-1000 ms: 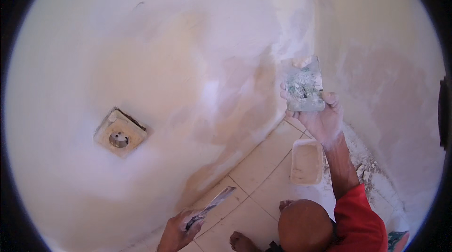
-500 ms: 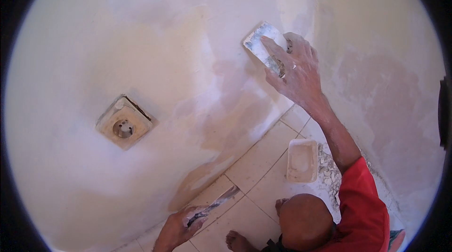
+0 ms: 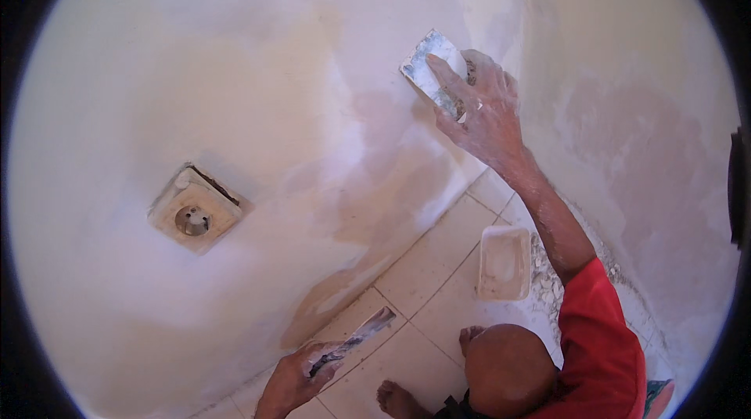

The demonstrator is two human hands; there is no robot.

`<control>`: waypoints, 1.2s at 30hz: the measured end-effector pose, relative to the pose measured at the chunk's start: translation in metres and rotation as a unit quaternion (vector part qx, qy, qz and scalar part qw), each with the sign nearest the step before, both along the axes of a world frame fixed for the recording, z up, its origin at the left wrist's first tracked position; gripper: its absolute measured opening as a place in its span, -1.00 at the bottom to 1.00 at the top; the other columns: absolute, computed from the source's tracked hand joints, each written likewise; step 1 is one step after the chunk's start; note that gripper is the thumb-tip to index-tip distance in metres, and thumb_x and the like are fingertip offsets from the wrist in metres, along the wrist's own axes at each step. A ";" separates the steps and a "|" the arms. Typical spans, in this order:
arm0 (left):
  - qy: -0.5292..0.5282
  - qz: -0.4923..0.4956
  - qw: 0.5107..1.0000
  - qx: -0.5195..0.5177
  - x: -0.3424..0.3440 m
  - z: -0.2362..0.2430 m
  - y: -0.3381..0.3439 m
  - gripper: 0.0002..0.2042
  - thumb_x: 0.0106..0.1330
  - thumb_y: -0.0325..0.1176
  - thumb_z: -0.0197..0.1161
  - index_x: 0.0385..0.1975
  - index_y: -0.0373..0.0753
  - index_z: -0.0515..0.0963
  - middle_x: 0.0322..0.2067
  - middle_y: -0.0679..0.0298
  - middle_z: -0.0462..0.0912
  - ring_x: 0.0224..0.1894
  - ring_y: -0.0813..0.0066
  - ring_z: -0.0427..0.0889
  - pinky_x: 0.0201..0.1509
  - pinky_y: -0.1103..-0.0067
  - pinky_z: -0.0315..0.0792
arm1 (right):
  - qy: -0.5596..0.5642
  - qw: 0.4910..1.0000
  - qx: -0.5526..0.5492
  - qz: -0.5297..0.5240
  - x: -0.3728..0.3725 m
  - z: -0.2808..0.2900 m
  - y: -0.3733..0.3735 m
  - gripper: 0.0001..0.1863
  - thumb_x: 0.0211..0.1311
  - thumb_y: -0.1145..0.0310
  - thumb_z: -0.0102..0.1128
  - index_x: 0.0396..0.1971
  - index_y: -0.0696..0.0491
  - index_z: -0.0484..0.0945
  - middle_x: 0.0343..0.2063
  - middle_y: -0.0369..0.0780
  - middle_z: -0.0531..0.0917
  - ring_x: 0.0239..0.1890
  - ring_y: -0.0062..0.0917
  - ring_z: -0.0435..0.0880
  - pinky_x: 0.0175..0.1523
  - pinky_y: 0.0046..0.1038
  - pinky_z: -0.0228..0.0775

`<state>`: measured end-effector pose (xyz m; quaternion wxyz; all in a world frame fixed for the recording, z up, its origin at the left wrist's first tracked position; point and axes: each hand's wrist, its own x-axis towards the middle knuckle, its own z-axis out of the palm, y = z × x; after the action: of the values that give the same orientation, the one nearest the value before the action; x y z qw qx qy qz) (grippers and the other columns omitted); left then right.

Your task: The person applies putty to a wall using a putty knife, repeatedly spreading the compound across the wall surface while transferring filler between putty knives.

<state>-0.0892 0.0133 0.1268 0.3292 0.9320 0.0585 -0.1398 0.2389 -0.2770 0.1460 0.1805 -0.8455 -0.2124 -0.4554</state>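
Note:
My right hand [image 3: 485, 114] is closed on a flat, rectangular scraper [image 3: 440, 55] with a white, blue-stained face. Its fingers spread over the back, and the scraper lies against or very near the plastered wall [image 3: 297, 67], above the floor corner. I cannot tell whether it touches. Low on the left, my left hand [image 3: 301, 376] is wrapped around the handle of a putty-smeared filling knife [image 3: 356, 341]. The knife's long, narrow-looking blade points up and right over the floor tiles, close to the foot of the wall.
A dusty wall socket [image 3: 195, 212] stands out from the wall at left, its frame gapped at the top. A pale plastic tub [image 3: 503, 264] sits on the tiled floor [image 3: 438, 262] beside crumbled plaster debris [image 3: 547, 282]. My bent knee [image 3: 510, 370] and bare foot [image 3: 399, 399] are nearby.
My right hand and the scraper have shifted slightly up and left. The socket appears a little further left in the view. My left hand keeps the same hold on the filling knife.

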 end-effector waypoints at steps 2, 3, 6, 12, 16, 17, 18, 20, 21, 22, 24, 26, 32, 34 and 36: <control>0.009 0.000 1.000 -0.003 0.002 0.000 0.000 -0.65 0.21 -0.43 0.35 0.00 -0.30 0.55 -0.21 0.12 0.65 -0.24 0.31 0.64 -0.09 0.53 0.49 | 0.000 1.000 0.003 -0.002 0.003 -0.008 0.000 -0.25 -0.05 0.23 0.33 0.28 -0.31 0.40 0.10 -0.08 0.38 0.10 -0.23 0.41 0.22 -0.10 0.19; 0.011 0.000 1.000 -0.002 0.003 0.001 -0.001 -0.65 0.21 -0.43 0.35 0.00 -0.30 0.55 -0.21 0.12 0.65 -0.24 0.31 0.64 -0.09 0.53 0.49 | 0.009 1.000 0.007 0.004 0.005 -0.012 0.000 -0.24 -0.03 0.23 0.34 0.30 -0.31 0.39 0.11 -0.07 0.38 0.10 -0.22 0.41 0.22 -0.10 0.20; 0.014 -0.002 1.000 0.003 0.005 0.002 -0.004 -0.66 0.21 -0.42 0.35 -0.01 -0.31 0.55 -0.21 0.13 0.65 -0.25 0.32 0.63 -0.10 0.53 0.49 | 0.015 1.000 0.019 0.014 0.012 -0.032 0.002 -0.22 -0.01 0.23 0.36 0.32 -0.30 0.35 0.14 -0.06 0.37 0.11 -0.19 0.40 0.22 -0.10 0.20; -0.005 0.001 1.000 -0.006 0.007 -0.001 -0.004 -0.68 0.23 -0.41 0.34 -0.02 -0.31 0.56 -0.19 0.13 0.65 -0.22 0.35 0.63 -0.06 0.54 0.48 | 0.051 0.998 0.039 0.022 0.016 -0.080 0.000 -0.20 0.01 0.24 0.39 0.34 -0.23 0.33 0.18 -0.02 0.34 0.13 -0.16 0.38 0.22 -0.11 0.19; 0.001 0.014 1.000 -0.024 0.006 -0.001 -0.003 -0.70 0.23 -0.42 0.34 -0.05 -0.31 0.57 -0.20 0.14 0.66 -0.22 0.36 0.64 -0.06 0.55 0.49 | 0.111 0.993 0.036 0.010 -0.001 -0.106 -0.016 -0.20 0.00 0.25 0.40 0.34 -0.19 0.34 0.15 -0.03 0.36 0.08 -0.17 0.42 0.18 -0.12 0.22; 0.018 0.031 0.999 -0.028 0.006 -0.001 -0.005 -0.71 0.22 -0.42 0.34 -0.06 -0.31 0.58 -0.21 0.14 0.66 -0.23 0.36 0.64 -0.07 0.55 0.49 | 0.109 0.993 0.036 0.010 -0.005 -0.103 -0.018 -0.20 0.00 0.25 0.40 0.34 -0.19 0.34 0.15 -0.03 0.36 0.08 -0.17 0.42 0.18 -0.12 0.22; 0.016 0.031 0.999 -0.029 0.007 -0.001 -0.005 -0.71 0.22 -0.42 0.34 -0.06 -0.31 0.58 -0.21 0.14 0.66 -0.23 0.36 0.64 -0.07 0.55 0.49 | 0.107 0.993 0.046 0.011 -0.012 -0.095 -0.021 -0.21 -0.01 0.24 0.39 0.33 -0.18 0.36 0.12 -0.04 0.37 0.05 -0.19 0.43 0.16 -0.13 0.24; -0.009 0.005 1.000 -0.020 0.007 -0.002 -0.003 -0.72 0.23 -0.42 0.34 -0.07 -0.31 0.58 -0.21 0.13 0.66 -0.24 0.35 0.64 -0.08 0.55 0.50 | 0.105 0.993 0.058 0.014 -0.022 -0.071 -0.024 -0.22 -0.01 0.23 0.39 0.32 -0.18 0.37 0.09 -0.06 0.39 0.02 -0.20 0.44 0.14 -0.13 0.25; -0.009 0.009 1.000 -0.018 0.006 -0.003 -0.002 -0.72 0.23 -0.42 0.34 -0.07 -0.31 0.58 -0.21 0.13 0.66 -0.24 0.35 0.64 -0.08 0.55 0.50 | 0.075 0.995 0.060 0.024 -0.023 -0.050 -0.019 -0.23 -0.01 0.22 0.37 0.31 -0.17 0.38 0.06 -0.07 0.40 0.00 -0.20 0.45 0.13 -0.14 0.26; -0.004 0.006 1.000 -0.009 0.005 -0.003 0.000 -0.72 0.23 -0.42 0.34 -0.07 -0.31 0.58 -0.20 0.11 0.66 -0.24 0.34 0.65 -0.08 0.54 0.50 | 0.045 0.997 0.061 0.034 -0.024 -0.031 -0.012 -0.24 -0.01 0.20 0.36 0.30 -0.17 0.40 0.04 -0.08 0.41 -0.02 -0.21 0.45 0.11 -0.15 0.27; 0.001 -0.002 1.000 -0.004 0.007 -0.004 0.001 -0.72 0.23 -0.42 0.34 -0.07 -0.32 0.57 -0.20 0.10 0.66 -0.24 0.32 0.65 -0.07 0.53 0.50 | 0.020 0.997 0.057 0.038 -0.024 -0.005 -0.007 -0.26 -0.01 0.20 0.34 0.29 -0.18 0.41 0.03 -0.08 0.42 -0.02 -0.22 0.45 0.10 -0.16 0.27; -0.019 -0.027 0.999 -0.007 0.010 -0.005 0.000 -0.70 0.23 -0.40 0.35 -0.07 -0.33 0.56 -0.18 0.07 0.66 -0.22 0.26 0.67 -0.06 0.50 0.51 | -0.004 0.998 0.053 0.041 -0.018 0.006 -0.003 -0.27 -0.01 0.20 0.33 0.29 -0.18 0.41 0.03 -0.08 0.42 -0.01 -0.22 0.45 0.10 -0.16 0.27; 0.006 -0.021 1.000 -0.008 0.004 -0.006 0.005 -0.63 0.26 -0.36 0.31 0.08 -0.14 0.53 -0.10 0.10 0.65 -0.15 0.13 0.66 -0.02 0.43 0.52 | -0.048 0.998 0.021 0.029 -0.010 0.015 0.009 -0.30 -0.01 0.21 0.32 0.26 -0.22 0.44 0.01 -0.06 0.43 0.02 -0.23 0.44 0.07 -0.16 0.27; -0.004 -0.019 1.000 -0.005 0.004 -0.005 0.005 -0.64 0.26 -0.36 0.31 0.08 -0.14 0.53 -0.10 0.11 0.65 -0.15 0.13 0.66 -0.03 0.44 0.52 | -0.041 0.998 0.021 0.031 -0.009 0.012 0.013 -0.31 -0.01 0.21 0.31 0.25 -0.23 0.45 0.01 -0.05 0.44 0.02 -0.23 0.44 0.07 -0.15 0.26; -0.012 -0.019 1.000 -0.003 0.004 -0.004 0.005 -0.64 0.27 -0.35 0.31 0.08 -0.14 0.53 -0.11 0.11 0.66 -0.16 0.13 0.66 -0.04 0.44 0.52 | -0.030 0.999 0.022 0.031 -0.006 0.006 0.013 -0.31 -0.01 0.21 0.32 0.25 -0.23 0.45 0.01 -0.06 0.44 0.01 -0.23 0.44 0.07 -0.15 0.26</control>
<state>-0.0853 0.0183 0.1227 0.3298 0.9336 0.0366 -0.1350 0.2326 -0.2636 0.1518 0.2069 -0.8202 -0.2340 -0.4793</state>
